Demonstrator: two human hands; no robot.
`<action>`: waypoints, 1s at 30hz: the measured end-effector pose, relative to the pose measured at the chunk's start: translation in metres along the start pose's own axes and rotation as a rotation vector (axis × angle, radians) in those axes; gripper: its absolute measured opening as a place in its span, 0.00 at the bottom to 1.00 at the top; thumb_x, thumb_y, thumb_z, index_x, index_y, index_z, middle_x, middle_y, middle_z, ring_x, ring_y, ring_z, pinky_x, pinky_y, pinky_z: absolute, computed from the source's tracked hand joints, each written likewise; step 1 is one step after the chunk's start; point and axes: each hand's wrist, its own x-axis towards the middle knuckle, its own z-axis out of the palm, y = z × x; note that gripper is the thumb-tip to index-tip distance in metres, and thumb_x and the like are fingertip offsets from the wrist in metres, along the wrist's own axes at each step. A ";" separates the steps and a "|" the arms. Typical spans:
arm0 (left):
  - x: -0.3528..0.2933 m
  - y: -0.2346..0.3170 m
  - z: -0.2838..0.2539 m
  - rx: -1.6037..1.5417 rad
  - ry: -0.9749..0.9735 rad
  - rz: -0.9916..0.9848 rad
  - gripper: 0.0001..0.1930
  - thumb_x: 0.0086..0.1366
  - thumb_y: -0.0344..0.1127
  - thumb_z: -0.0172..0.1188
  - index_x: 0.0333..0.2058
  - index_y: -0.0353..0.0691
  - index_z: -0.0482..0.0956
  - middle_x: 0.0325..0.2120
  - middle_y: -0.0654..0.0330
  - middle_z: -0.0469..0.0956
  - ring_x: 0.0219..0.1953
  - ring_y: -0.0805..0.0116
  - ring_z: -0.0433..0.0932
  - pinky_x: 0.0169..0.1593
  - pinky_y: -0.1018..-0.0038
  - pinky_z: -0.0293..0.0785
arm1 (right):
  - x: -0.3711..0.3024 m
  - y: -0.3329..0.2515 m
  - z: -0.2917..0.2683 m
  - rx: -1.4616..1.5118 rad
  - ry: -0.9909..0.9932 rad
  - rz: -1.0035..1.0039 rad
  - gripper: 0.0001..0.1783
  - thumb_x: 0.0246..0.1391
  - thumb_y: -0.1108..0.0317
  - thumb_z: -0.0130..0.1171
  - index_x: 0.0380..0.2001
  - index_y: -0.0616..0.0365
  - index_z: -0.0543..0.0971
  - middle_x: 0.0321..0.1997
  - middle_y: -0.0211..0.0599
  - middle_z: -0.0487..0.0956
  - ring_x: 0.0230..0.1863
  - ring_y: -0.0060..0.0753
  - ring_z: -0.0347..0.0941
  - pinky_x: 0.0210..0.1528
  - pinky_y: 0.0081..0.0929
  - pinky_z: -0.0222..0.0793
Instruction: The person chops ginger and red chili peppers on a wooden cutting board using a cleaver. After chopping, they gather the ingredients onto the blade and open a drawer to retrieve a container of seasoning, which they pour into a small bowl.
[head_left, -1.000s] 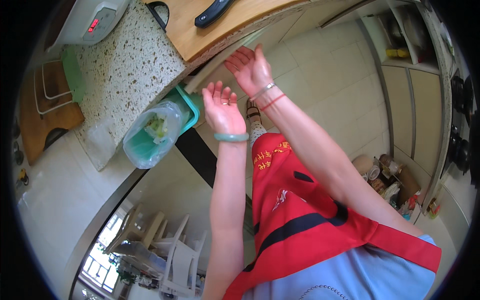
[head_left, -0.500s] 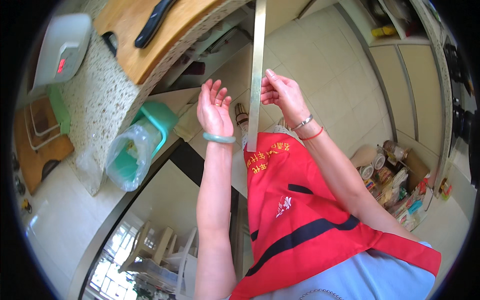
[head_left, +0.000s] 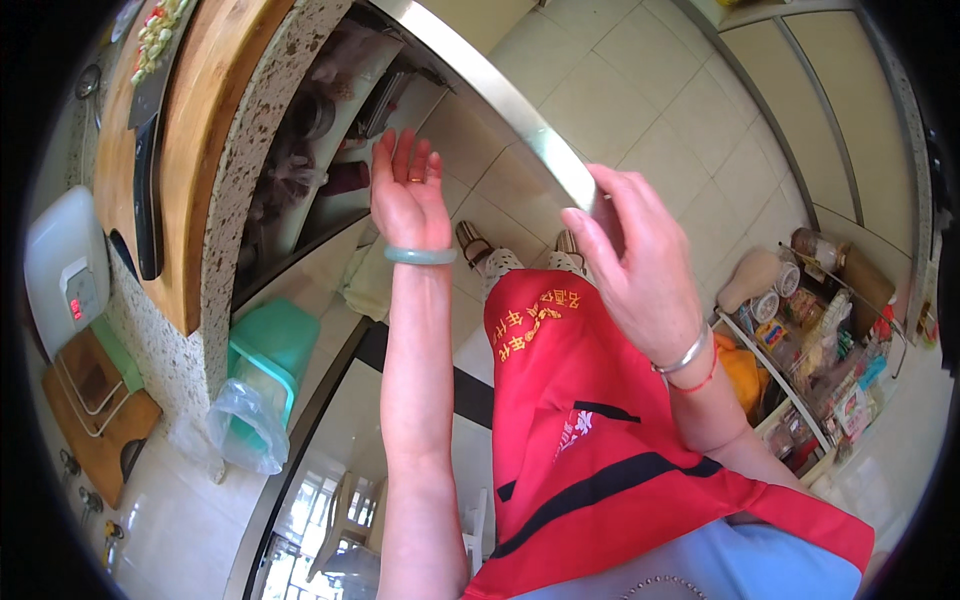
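My right hand [head_left: 637, 265] grips the free end of a cabinet door [head_left: 520, 115], thumb on one side and fingers on the other. The door's top edge is a long silvery strip that runs from the top of the view down to my hand. My left hand [head_left: 412, 205] is held palm up with its fingers loosely apart and nothing in it. It is in front of the open cabinet [head_left: 345, 130] under the counter, where a dark red item, bags and other goods sit on shelves. A pale green bangle [head_left: 420, 256] circles my left wrist.
On the speckled counter, a knife [head_left: 148, 190] with chopped food on its blade lies on a wooden cutting board [head_left: 195, 180], beside a white kitchen scale [head_left: 65, 260]. A green bin [head_left: 285, 345] with a plastic liner stands below. At right is a pull-out rack [head_left: 780, 375] of packages.
The cabinet door has swung wider open, and more of the shelves shows. My right hand has closed round the door's end. My left hand stays palm up; the view has shifted.
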 end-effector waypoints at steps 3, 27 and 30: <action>0.027 -0.003 -0.001 0.015 -0.036 0.027 0.17 0.70 0.39 0.53 0.52 0.38 0.70 0.45 0.57 0.75 0.42 0.66 0.74 0.46 0.70 0.72 | 0.002 0.004 -0.008 -0.092 0.089 -0.028 0.21 0.53 0.69 0.62 0.49 0.67 0.72 0.40 0.46 0.73 0.39 0.42 0.71 0.42 0.35 0.69; 0.178 0.019 -0.065 0.057 -0.151 0.445 0.28 0.70 0.43 0.50 0.64 0.41 0.58 0.62 0.57 0.63 0.63 0.64 0.61 0.65 0.65 0.52 | 0.194 0.018 0.259 1.156 -0.404 -0.027 0.23 0.65 0.60 0.51 0.56 0.65 0.72 0.55 0.38 0.76 0.54 0.27 0.72 0.56 0.24 0.68; 0.177 0.020 -0.069 0.080 -0.126 0.476 0.27 0.69 0.42 0.49 0.64 0.42 0.59 0.60 0.58 0.65 0.62 0.66 0.62 0.65 0.65 0.51 | 0.221 0.020 0.294 1.077 -0.347 -0.144 0.22 0.64 0.60 0.51 0.54 0.66 0.74 0.53 0.38 0.77 0.52 0.27 0.73 0.56 0.24 0.68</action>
